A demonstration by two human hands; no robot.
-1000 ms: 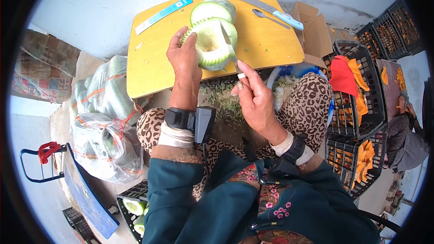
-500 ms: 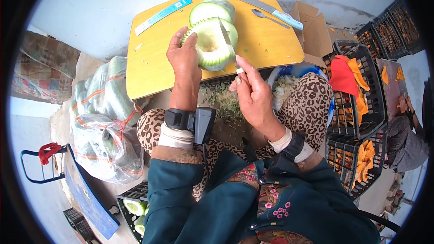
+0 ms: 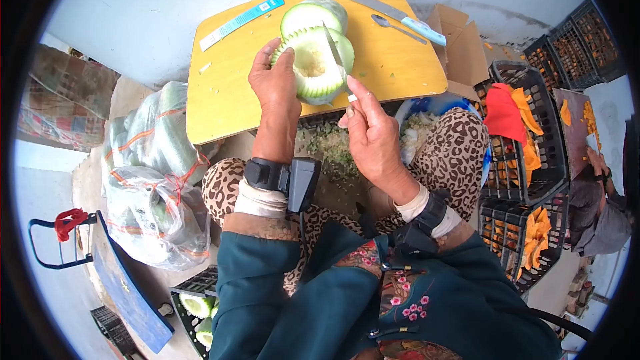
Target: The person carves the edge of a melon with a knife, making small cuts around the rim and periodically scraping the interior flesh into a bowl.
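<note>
My left hand [image 3: 275, 80] is closed on the left rim of a hollowed winter melon half [image 3: 321, 87], whose pale green edge is cut into a row of notches. In my right hand [image 3: 375, 140] is a small kitchen knife [image 3: 333, 47] with a white collar at the handle. Its blade points away from me and lies along the right side of the melon's rim. Right behind stands another cut winter melon piece [image 3: 303, 20], its pale flesh facing me. Most of the knife handle is hidden inside my right fingers.
On the yellow table [image 3: 227, 107] lie a blue-and-white packet [image 3: 243, 23], a long blue-handled blade [image 3: 373, 3] and a spoon [image 3: 397, 28]. Bagged melons [image 3: 157, 193] sit at left. Black crates [image 3: 527, 180] with orange pieces stand at right, near another person [image 3: 600, 220].
My left hand and the notched melon have shifted very slightly right. The knife blade has tilted a little at the rim. At far right, the other person's hands have moved slightly.
</note>
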